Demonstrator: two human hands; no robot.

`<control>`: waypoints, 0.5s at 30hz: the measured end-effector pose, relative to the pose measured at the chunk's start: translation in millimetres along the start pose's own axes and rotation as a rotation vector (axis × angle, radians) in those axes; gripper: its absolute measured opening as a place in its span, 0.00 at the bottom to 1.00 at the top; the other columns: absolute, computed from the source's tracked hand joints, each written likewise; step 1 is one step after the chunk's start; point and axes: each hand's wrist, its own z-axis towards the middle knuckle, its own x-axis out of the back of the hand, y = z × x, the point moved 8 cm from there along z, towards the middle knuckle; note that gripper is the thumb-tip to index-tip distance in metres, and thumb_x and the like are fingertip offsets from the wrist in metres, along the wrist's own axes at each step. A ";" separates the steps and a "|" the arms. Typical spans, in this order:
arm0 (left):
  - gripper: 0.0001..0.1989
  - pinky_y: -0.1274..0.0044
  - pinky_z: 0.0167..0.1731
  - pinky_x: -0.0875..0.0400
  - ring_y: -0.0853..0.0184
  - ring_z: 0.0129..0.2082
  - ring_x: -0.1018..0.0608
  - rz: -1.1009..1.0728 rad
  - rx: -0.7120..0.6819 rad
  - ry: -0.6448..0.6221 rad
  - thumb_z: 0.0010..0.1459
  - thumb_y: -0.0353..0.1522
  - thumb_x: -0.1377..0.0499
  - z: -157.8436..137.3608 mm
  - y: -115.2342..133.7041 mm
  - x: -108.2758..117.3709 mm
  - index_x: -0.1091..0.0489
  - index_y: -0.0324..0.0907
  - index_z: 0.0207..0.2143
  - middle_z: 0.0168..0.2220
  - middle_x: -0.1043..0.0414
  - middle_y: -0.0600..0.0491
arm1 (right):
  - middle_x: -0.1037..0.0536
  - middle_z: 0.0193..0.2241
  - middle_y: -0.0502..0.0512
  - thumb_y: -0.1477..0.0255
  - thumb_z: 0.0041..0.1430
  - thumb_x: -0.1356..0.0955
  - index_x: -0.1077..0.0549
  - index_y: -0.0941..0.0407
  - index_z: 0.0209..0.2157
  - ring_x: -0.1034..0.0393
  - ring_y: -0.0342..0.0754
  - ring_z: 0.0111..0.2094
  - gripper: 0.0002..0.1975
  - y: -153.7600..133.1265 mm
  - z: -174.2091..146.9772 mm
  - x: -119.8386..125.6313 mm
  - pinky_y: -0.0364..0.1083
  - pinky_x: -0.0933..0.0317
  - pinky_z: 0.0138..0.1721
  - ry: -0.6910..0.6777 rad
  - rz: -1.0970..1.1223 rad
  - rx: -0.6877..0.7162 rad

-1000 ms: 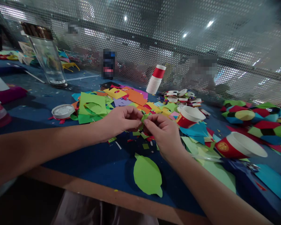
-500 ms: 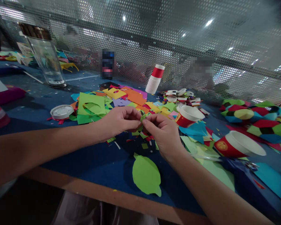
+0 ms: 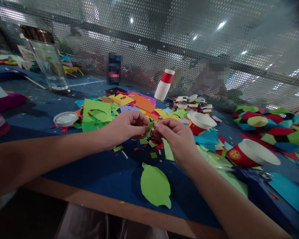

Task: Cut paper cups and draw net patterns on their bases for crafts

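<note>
My left hand [image 3: 129,127] pinches a small green piece of paper [image 3: 149,129] between thumb and fingertips, above the scraps. Just to its right, my right hand [image 3: 176,137] has thumb and fingers drawn together in a pinch; whether anything is between them I cannot make out. A narrow gap separates the fingertips of the two hands. Below them, a light green leaf-shaped paper cutout [image 3: 155,186] with a small tab at each end lies flat on the blue tabletop [image 3: 89,174].
Coloured paper scraps [image 3: 143,103] are heaped behind my hands. Paper cups [image 3: 201,122] and a dark blue glue gun [image 3: 256,189] are at right. A cup stack [image 3: 164,84] stands before the perforated metal screen [image 3: 139,43]. A glass bottle [image 3: 49,63] stands at left, near a round lid [image 3: 65,119].
My hands have drawn slightly apart. The small green paper, earlier between both hands' fingertips, is now in my left hand's pinch only. The leaf-shaped cutout has stayed in place.
</note>
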 end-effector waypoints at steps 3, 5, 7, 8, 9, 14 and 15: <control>0.09 0.82 0.24 0.33 0.74 0.22 0.29 0.032 -0.021 0.060 0.47 0.28 0.35 2.8 0.0 7.7 0.33 0.40 0.30 0.22 0.31 0.60 | 0.25 0.23 0.51 0.59 0.53 0.32 0.27 0.55 0.29 0.33 0.46 0.26 0.13 -3.0 4.9 15.8 0.47 0.39 0.31 0.015 -0.214 0.005; 0.12 0.83 0.22 0.36 0.75 0.21 0.31 0.047 -0.041 0.094 0.47 0.28 0.34 4.6 0.1 13.3 0.37 0.41 0.27 0.21 0.35 0.62 | 0.26 0.22 0.52 0.64 0.51 0.30 0.27 0.56 0.24 0.33 0.48 0.27 0.09 -3.6 7.6 21.5 0.48 0.41 0.33 0.014 -0.396 0.010; 0.16 0.84 0.21 0.38 0.76 0.20 0.33 0.051 -0.060 0.116 0.46 0.27 0.34 5.5 0.8 17.5 0.42 0.42 0.25 0.19 0.39 0.64 | 0.26 0.22 0.53 0.66 0.52 0.28 0.26 0.56 0.22 0.33 0.49 0.27 0.10 -1.7 9.6 20.0 0.48 0.44 0.32 -0.002 -0.565 0.012; 0.17 0.85 0.20 0.40 0.77 0.20 0.34 0.049 -0.069 0.120 0.45 0.26 0.34 5.6 1.6 18.6 0.43 0.43 0.24 0.19 0.41 0.64 | 0.26 0.22 0.54 0.65 0.52 0.27 0.26 0.56 0.21 0.33 0.50 0.27 0.11 0.2 10.3 17.1 0.48 0.45 0.32 -0.014 -0.637 0.012; 0.18 0.85 0.20 0.41 0.77 0.20 0.34 0.044 -0.075 0.115 0.45 0.26 0.34 5.4 2.6 18.6 0.45 0.42 0.23 0.19 0.42 0.64 | 0.26 0.23 0.55 0.64 0.53 0.27 0.25 0.56 0.21 0.33 0.51 0.28 0.12 2.5 10.8 13.3 0.48 0.46 0.31 -0.026 -0.702 0.011; 0.16 0.82 0.22 0.30 0.76 0.21 0.32 -0.018 -0.068 0.021 0.45 0.29 0.34 2.2 8.5 7.4 0.43 0.42 0.23 0.21 0.37 0.62 | 0.22 0.30 0.61 0.65 0.57 0.28 0.21 0.58 0.26 0.29 0.55 0.33 0.11 9.8 11.8 -2.3 0.48 0.46 0.30 -0.054 -0.937 -0.003; 0.16 0.81 0.22 0.28 0.75 0.21 0.32 -0.030 -0.067 0.006 0.45 0.30 0.34 1.4 9.7 5.3 0.43 0.42 0.24 0.22 0.36 0.62 | 0.22 0.31 0.61 0.66 0.57 0.28 0.20 0.58 0.28 0.29 0.55 0.34 0.10 9.7 11.8 -3.3 0.48 0.45 0.31 -0.055 -0.965 -0.004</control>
